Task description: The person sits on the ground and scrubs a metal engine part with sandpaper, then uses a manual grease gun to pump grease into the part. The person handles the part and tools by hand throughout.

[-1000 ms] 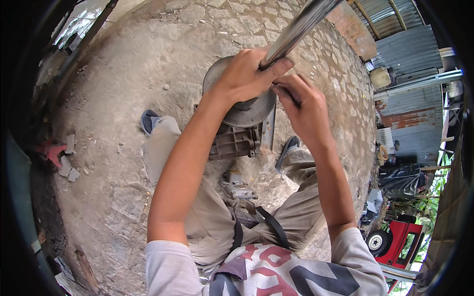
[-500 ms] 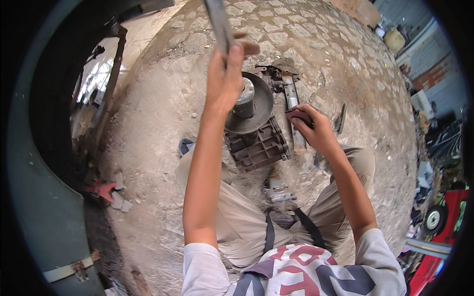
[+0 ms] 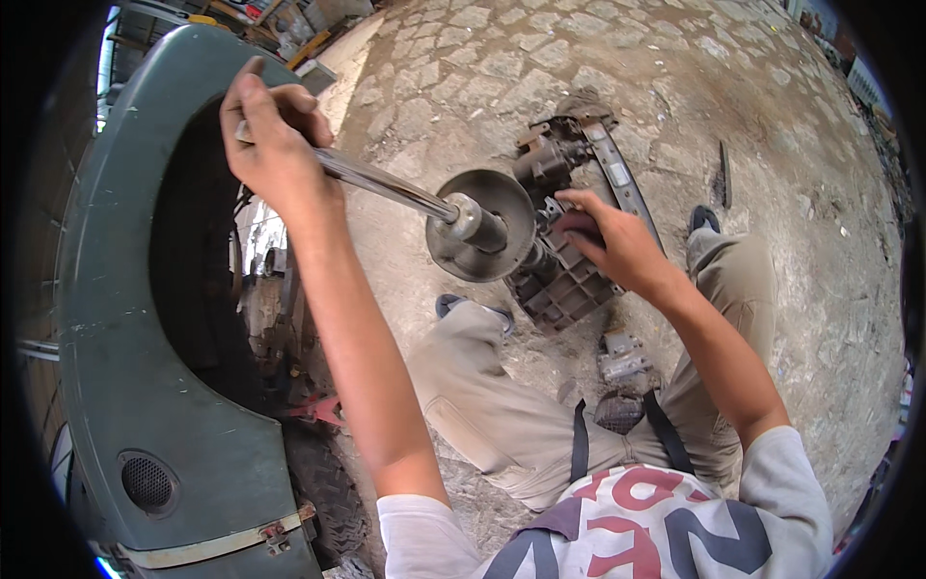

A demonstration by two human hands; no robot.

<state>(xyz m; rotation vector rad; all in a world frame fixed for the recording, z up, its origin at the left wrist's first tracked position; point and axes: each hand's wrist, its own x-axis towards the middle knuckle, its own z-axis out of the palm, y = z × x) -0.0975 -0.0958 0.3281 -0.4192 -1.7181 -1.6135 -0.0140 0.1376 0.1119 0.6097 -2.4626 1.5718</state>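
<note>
My left hand (image 3: 277, 145) is closed round the upper end of a shock absorber strut (image 3: 394, 187), at the far left. Its shiny rod slants down to the right into a thick body ringed by a wide grey dish-shaped spring seat (image 3: 451, 249). In my right hand (image 3: 622, 246) is a folded reddish-brown piece that looks like sandpaper (image 3: 579, 225), pinched between thumb and fingers. That hand is to the right of the dish, apart from the rod. Beneath it sits a ribbed metal casting (image 3: 569, 294), partly hidden by the dish and hand.
A green vehicle fender (image 3: 106, 280) with a dark wheel arch stands close on the left, a red metal stand (image 3: 320, 409) beside it. A long metal bar (image 3: 622, 172) and a small silvery part (image 3: 622, 357) lie near the casting. A dark strip (image 3: 723, 176) lies further right.
My left hand has swung left and down, tilting the strut's rod leftward. My right hand still holds the sandpaper, now closer to the dish. The view has turned to the left.
</note>
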